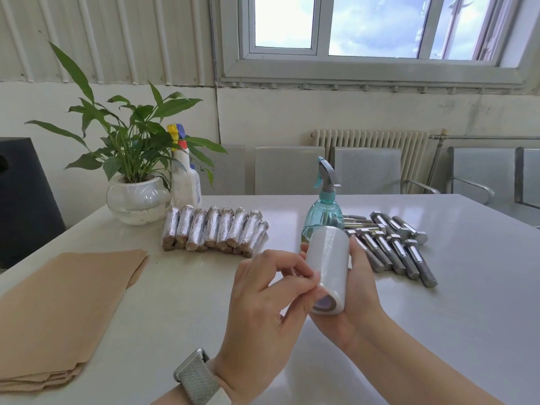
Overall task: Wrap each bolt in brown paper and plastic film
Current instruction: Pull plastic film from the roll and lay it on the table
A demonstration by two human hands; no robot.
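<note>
A: So, where's the film?
B: Roll (328, 267) in my right hand (355, 287), fingers curled round it, axis running away from me. Left fingertips (306, 280) pinch at its glossy skin, prob. for the loose edge.
A: Bolts?
B: Bare steel bolts (394, 247) just behind; paper (67, 302) far left.

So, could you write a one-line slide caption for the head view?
Right hand holds the film roll while the left hand picks at its edge, between wrapped bolts and bare bolts.

White table (175, 287); brown paper (58, 302); wrapped bolts (214, 230); bare bolts (400, 247).
</note>
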